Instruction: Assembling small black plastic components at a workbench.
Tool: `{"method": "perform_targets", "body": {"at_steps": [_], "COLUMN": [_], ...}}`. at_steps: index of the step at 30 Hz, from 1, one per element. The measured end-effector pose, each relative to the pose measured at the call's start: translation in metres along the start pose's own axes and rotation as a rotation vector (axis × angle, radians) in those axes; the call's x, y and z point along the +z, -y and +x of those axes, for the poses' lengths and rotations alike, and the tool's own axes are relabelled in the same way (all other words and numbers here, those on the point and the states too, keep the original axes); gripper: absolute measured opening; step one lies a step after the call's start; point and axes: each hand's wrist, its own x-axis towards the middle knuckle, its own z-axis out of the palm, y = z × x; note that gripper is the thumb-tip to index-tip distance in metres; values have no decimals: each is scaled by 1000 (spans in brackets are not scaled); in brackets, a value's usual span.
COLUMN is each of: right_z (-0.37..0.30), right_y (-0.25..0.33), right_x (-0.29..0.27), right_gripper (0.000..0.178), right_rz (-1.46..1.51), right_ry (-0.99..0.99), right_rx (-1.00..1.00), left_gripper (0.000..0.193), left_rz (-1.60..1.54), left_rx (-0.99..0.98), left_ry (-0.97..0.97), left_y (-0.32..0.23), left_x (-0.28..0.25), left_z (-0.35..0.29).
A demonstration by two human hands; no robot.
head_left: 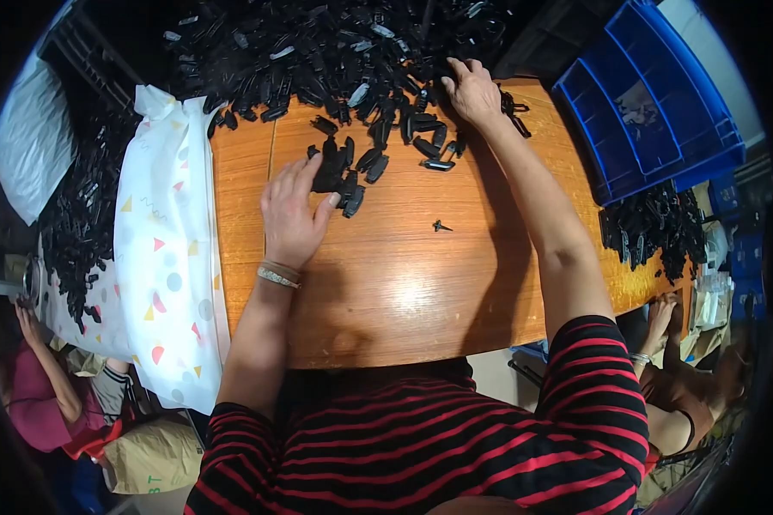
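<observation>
A big heap of small elongated black plastic parts (318, 51) covers the far side of the wooden table (386, 283). My left hand (290, 215) rests palm down at the near left of some loose parts (328, 176), its fingertips against them and its fingers apart. Reaching farther forward, my right hand (472, 93) lies at the heap's right edge with its fingers spread; what is under them is hidden. Between the hands several black parts (438, 150) lie scattered. One tiny black cross-shaped piece (441, 227) sits alone nearer to me.
A white patterned plastic sheet (167, 257) borders the table on the left, with more black parts (77, 206) beyond it. On the right a blue plastic bin (653, 94) stands tilted above another pile (653, 225). Other people (51, 386) sit at both sides.
</observation>
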Motion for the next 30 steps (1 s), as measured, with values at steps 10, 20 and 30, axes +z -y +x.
{"method": "perform_targets", "body": {"at_steps": [10, 20, 30], "right_z": [-36, -107, -131], "right_y": [37, 62, 61], "right_x": [6, -51, -68], "right_gripper": [33, 36, 23], "right_rz": [2, 341, 746], "right_ry": [-36, 166, 311], "right_rx": [-86, -236, -9], "left_gripper": [59, 52, 36], "left_rz": [7, -37, 18], "left_rx": [143, 158, 267], "left_ry": [21, 0, -172], "left_y": [-4, 0, -10], "left_x": [-3, -1, -4], "left_z": [2, 1, -1]}}
